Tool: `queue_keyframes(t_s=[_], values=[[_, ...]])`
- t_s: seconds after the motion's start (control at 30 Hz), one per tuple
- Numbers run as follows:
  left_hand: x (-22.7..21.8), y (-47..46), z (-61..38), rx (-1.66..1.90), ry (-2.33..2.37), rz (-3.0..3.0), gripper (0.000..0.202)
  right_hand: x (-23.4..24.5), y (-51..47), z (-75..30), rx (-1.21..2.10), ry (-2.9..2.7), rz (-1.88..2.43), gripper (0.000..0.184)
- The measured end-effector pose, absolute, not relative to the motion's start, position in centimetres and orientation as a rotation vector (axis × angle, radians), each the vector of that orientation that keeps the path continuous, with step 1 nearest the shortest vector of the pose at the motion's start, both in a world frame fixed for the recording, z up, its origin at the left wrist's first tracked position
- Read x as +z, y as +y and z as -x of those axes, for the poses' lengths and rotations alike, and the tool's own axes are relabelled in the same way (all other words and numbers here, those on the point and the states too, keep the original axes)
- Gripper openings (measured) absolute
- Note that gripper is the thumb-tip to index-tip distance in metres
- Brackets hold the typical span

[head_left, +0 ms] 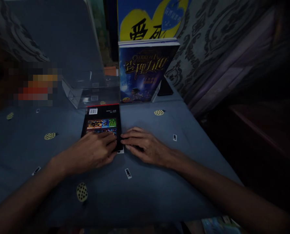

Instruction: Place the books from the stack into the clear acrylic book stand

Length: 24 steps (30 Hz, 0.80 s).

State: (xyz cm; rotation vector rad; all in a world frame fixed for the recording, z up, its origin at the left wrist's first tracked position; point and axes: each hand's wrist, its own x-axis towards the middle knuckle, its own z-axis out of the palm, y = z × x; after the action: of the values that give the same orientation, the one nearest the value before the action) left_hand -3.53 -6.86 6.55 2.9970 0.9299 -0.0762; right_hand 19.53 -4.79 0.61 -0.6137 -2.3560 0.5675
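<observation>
Left hand [98, 147] over book [102, 120], fingers loosely bent; right hand [146, 145] slightly spread at right edge. Best: light, even pressure.

Looks like home: pineapple-print tablecloth [149, 198], scroll-patterned curtain or wallpaper [198, 39], upright books [141, 76].

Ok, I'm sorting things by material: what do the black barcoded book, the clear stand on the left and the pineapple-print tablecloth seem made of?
Black barcoded book: likely paper with card covers, from the crisp printed panels; gloss unclear.
Clear stand: probably glossy acrylic, with see-through base and bright edges.
Pineapple-print tablecloth: matte, perhaps fabric, given its shineless surface, but coated cloth is possible.
</observation>
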Motion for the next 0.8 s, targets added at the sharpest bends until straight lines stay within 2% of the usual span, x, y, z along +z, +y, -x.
queue_keyframes(t_s=[0.2, 0.57, 0.8], values=[[6.6, -6.7, 3.6, -0.127, 0.867, -3.028, 0.032, 0.7, -4.8, -19.5, 0.582, -2.342, 0.592, 0.025], [6.0, -6.9, 3.4, 0.023, 0.969, -3.003, 0.019, 1.8, -5.8, -18.9, 0.53, -2.387, 0.511, 0.018], [5.6, -4.7, 3.2, 0.143, 1.079, -2.999, 0.024, 1.8, -6.0, -18.8, 0.538, -2.381, 0.523, 0.019]])
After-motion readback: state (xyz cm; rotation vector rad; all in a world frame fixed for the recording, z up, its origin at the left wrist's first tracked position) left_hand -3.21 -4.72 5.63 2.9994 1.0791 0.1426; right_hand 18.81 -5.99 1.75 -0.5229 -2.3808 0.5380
